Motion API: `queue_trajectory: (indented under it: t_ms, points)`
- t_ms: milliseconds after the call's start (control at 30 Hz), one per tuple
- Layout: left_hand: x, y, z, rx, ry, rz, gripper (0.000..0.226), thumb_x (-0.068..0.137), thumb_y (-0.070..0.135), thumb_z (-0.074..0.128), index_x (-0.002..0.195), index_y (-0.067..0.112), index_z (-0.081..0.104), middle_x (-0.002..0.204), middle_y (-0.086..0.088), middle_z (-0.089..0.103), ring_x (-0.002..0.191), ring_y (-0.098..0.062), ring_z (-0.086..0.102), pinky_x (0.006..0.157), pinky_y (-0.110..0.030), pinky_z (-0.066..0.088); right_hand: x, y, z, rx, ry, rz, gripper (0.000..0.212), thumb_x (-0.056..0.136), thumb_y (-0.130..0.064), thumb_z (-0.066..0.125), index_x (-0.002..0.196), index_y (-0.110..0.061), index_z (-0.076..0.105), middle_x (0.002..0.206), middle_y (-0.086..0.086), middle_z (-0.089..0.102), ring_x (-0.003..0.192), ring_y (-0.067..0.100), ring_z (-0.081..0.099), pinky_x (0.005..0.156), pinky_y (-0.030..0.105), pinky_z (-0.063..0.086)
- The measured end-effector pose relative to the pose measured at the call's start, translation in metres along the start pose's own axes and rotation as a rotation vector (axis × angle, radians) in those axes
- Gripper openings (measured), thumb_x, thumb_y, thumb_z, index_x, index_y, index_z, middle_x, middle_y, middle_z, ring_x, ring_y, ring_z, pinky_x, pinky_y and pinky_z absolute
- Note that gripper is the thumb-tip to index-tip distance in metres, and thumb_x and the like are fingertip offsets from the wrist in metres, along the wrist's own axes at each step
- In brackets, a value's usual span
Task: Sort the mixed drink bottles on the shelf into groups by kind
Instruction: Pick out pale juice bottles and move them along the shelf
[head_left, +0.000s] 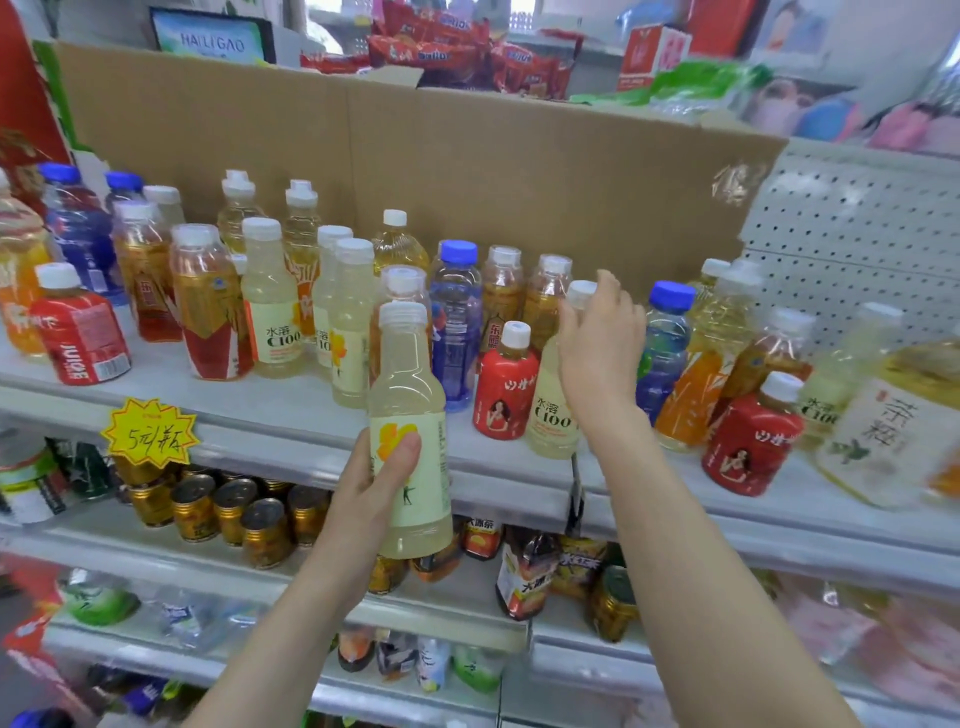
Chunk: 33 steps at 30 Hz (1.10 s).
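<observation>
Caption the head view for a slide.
Left grip holds a pale C100 bottle before the shelf; right grip grasps the cap of a second C100 bottle standing on it.

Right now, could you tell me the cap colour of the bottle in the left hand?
White: the cap on the left hand's bottle, clearest in the head view.
</observation>
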<state>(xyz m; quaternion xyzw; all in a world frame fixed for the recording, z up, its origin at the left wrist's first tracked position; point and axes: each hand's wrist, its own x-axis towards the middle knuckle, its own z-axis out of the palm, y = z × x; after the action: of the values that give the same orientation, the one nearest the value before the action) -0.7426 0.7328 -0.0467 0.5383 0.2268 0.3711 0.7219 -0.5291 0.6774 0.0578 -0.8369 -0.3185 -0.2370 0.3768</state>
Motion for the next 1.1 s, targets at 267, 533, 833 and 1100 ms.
queue_trajectory:
  t_ms: [267,533,833,1100]
  points:
    - [-0.011,-0.001,0.011,-0.005,-0.005,-0.026,0.054,0.078,0.054,0.073,0.125,0.029,0.06,0.112,-0.013,0.072,0.104,-0.035,0.07,0.092,-0.055,0.055,-0.04,0.021,0.005,0.353,-0.195,0.13,0.063,0.093,-0.041,0.067,0.142,-0.017,0.036,0.129,0.002,0.056,0.116,0.022,0.059,0.094,0.045,0.052]
    - [-0.029,0.002,0.026,0.007,-0.061,-0.048,0.042,0.075,0.055,0.058,0.112,0.034,0.061,0.095,-0.002,0.073,0.079,-0.017,0.072,0.068,-0.037,0.058,-0.065,0.032,-0.038,0.521,-0.12,0.179,0.048,0.091,-0.047,0.067,0.129,-0.026,0.047,0.119,-0.005,0.06,0.108,0.01,0.061,0.088,0.032,0.05]
    - [-0.068,-0.039,0.084,0.025,-0.227,-0.113,0.066,0.067,0.069,0.065,0.122,0.033,0.061,0.118,-0.006,0.071,0.109,-0.028,0.068,0.091,-0.053,0.054,-0.154,0.104,-0.15,0.606,-0.045,0.388,0.046,0.089,-0.043,0.072,0.127,-0.03,0.05,0.108,-0.021,0.066,0.097,-0.011,0.063,0.079,0.021,0.05]
    - [-0.134,-0.082,0.204,0.046,-0.412,-0.146,0.043,0.079,0.051,0.06,0.118,0.036,0.062,0.116,-0.002,0.072,0.107,-0.023,0.069,0.076,-0.037,0.057,-0.204,0.213,-0.251,0.535,0.011,0.47,0.041,0.089,-0.041,0.073,0.123,-0.028,0.055,0.1,-0.017,0.07,0.088,-0.008,0.066,0.074,0.019,0.051]
